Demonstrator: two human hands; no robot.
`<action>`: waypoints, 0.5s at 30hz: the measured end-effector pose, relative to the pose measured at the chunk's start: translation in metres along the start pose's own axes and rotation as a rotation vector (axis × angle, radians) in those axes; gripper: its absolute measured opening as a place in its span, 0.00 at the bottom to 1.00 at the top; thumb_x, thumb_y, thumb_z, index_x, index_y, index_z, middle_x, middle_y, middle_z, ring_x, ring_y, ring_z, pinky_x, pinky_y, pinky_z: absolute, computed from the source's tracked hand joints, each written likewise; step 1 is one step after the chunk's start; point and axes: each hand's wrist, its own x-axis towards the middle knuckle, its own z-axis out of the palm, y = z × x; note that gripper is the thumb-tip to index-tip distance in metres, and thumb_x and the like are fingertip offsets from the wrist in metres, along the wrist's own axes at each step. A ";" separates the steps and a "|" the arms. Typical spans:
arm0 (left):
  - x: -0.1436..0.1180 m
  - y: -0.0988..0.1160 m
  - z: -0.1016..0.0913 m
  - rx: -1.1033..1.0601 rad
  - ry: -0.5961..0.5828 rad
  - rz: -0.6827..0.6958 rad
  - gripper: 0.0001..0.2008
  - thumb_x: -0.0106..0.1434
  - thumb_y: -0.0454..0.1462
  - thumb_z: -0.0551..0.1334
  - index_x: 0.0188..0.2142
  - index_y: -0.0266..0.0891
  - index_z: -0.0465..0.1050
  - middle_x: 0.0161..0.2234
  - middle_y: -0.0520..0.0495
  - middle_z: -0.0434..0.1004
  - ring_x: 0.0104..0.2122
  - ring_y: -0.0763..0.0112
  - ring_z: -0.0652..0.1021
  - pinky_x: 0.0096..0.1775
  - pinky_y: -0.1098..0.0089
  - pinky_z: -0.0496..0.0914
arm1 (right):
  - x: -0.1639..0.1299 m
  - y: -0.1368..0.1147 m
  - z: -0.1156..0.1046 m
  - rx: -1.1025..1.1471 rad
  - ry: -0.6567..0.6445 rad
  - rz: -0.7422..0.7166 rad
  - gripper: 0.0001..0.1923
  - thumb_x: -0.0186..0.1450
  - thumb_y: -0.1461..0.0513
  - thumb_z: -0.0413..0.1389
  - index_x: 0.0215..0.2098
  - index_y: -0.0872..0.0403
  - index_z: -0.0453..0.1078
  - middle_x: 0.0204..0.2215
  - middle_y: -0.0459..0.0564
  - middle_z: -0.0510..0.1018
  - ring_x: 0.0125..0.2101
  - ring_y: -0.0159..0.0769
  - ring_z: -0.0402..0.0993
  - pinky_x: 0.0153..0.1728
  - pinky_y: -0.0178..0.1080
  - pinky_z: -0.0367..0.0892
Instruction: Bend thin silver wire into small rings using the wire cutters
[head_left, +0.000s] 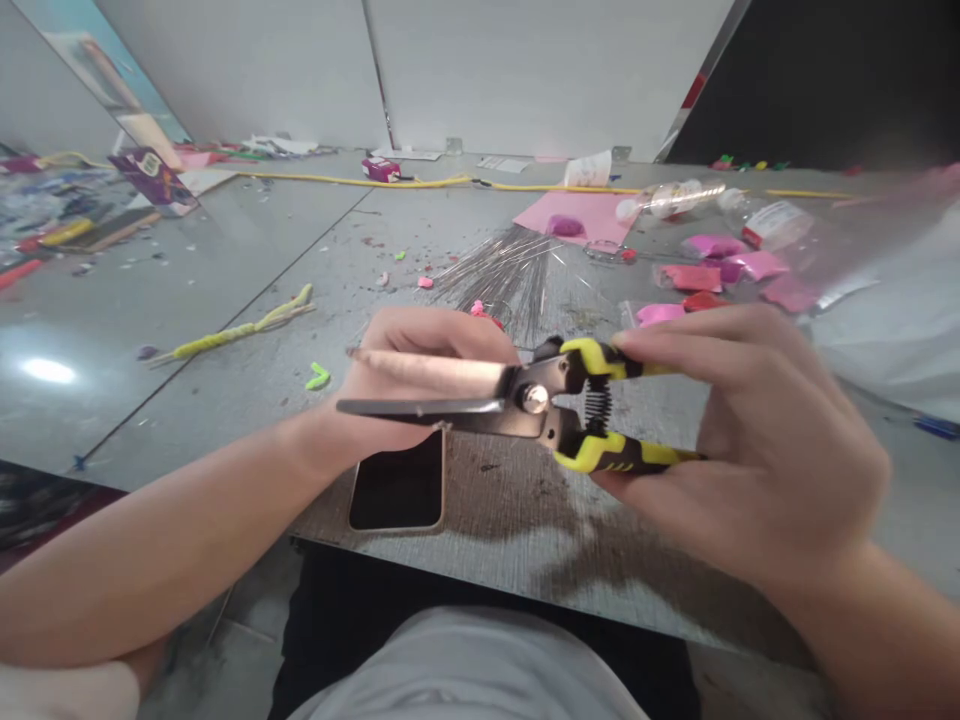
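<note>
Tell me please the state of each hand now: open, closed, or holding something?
Right hand: holding yellow-and-black-handled metal shears.
Left hand: partly hidden behind the shears; open or closed cannot be told.

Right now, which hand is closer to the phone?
Left. The left hand shows just past the phone's far end, behind the blades; the right hand is farther off, to the right, holding the cutters.

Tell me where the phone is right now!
In the head view, the phone lies left of centre, by the near edge of the table, just below the left hand in the picture.
</note>
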 end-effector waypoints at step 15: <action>-0.002 0.001 0.013 0.058 0.199 -0.131 0.08 0.52 0.37 0.78 0.29 0.40 0.83 0.30 0.49 0.84 0.32 0.69 0.83 0.37 0.68 0.79 | -0.035 0.050 0.033 -0.491 -0.420 0.357 0.24 0.57 0.43 0.65 0.40 0.51 0.70 0.32 0.53 0.77 0.34 0.50 0.75 0.32 0.46 0.67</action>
